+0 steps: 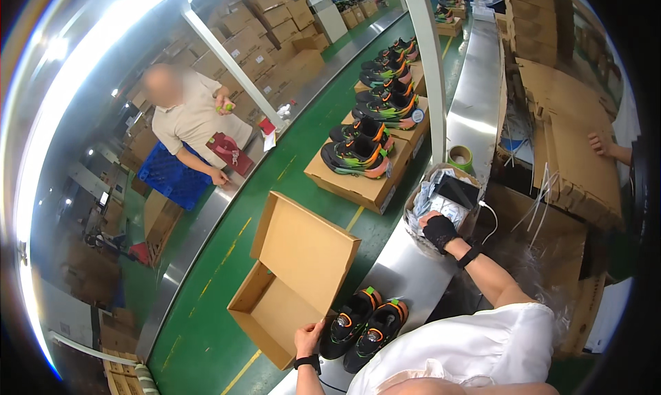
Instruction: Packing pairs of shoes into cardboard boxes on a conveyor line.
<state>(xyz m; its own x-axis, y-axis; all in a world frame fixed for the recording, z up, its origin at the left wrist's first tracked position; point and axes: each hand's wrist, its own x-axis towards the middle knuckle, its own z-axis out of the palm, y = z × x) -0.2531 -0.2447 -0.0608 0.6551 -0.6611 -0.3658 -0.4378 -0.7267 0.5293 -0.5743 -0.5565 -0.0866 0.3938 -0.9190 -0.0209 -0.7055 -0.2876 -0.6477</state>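
1. Left hand [308, 338] grips the near edge of the open box [292, 285] on the green belt [303, 161].
2. Right hand [438, 230], gloved, reaches into the basket [413, 212]; its grasp is hidden.
3. Shoes [363, 326] sit beside the box.

Under the left hand [308, 338], the open shoebox [292, 278] is plain matt brown cardboard, and the pair of sneakers [363, 324] just beside it shows black knit-looking cloth with glossy orange and green trim. The belt [289, 182] beyond that hand is smooth green with a dull sheen, and the rail [475, 113] by the right hand [438, 231] is shiny brushed metal. That hand wears a black cloth glove and rests in a basket [441, 199] of crinkled glossy plastic packets
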